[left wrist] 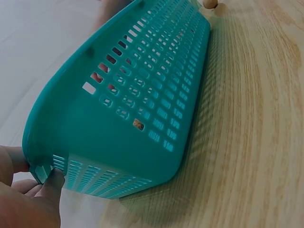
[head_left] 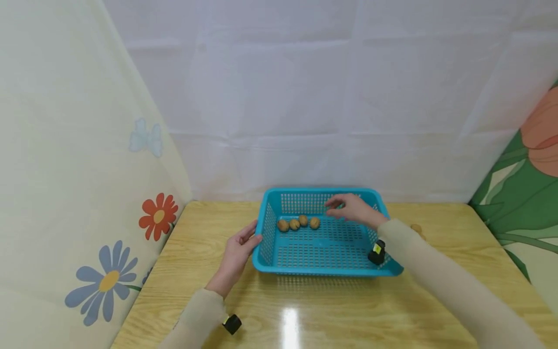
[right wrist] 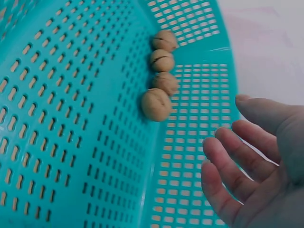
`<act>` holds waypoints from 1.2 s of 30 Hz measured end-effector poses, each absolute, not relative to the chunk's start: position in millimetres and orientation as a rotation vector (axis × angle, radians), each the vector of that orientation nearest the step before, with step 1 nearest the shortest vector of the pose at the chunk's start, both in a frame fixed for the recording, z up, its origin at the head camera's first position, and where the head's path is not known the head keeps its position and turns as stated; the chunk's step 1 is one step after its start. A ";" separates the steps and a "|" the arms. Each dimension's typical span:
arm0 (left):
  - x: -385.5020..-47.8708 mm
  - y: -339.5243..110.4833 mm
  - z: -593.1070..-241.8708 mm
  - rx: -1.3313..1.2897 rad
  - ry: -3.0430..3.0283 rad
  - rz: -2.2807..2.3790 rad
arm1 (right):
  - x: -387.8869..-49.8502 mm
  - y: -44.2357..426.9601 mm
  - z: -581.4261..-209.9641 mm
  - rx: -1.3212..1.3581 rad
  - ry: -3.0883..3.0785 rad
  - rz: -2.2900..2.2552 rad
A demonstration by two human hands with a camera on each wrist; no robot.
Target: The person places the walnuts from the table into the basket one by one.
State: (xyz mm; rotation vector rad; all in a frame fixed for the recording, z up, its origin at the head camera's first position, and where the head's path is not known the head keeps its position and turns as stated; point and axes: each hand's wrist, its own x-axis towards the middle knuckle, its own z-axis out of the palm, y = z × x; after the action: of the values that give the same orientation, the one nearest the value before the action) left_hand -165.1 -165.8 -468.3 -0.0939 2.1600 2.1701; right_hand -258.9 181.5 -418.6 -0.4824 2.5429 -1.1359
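Note:
A blue plastic basket with slotted walls stands on the table. Several walnuts lie in a row inside it, along the far wall toward the left. My left hand pinches the basket's left rim between thumb and fingers, as the left wrist view also shows. Over the basket's far right part hovers my right hand. Its fingers are loosely bent and hold nothing, and the walnut row is apart from them in the right wrist view.
More walnuts lie on the wooden table to the right of the basket, partly hidden by the right sleeve. A white sheet hangs behind the table, and flower-printed cloths stand at both sides.

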 end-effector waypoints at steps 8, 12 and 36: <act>-165.1 -166.4 -465.8 -0.087 2.162 2.166 | -243.8 210.4 -400.1 -0.528 2.584 -1.184; -165.8 -166.7 -466.2 -0.088 2.160 2.171 | -235.4 227.7 -393.4 -0.588 2.602 -1.163; -165.1 -166.7 -466.9 -0.084 2.163 2.155 | -172.1 335.7 -399.4 -0.524 2.711 -1.065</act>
State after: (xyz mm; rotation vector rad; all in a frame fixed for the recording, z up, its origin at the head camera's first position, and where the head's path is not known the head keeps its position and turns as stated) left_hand -165.1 -166.7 -466.9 -0.0845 2.1632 2.1546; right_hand -172.1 335.7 -399.4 -0.5243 2.7106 -1.0645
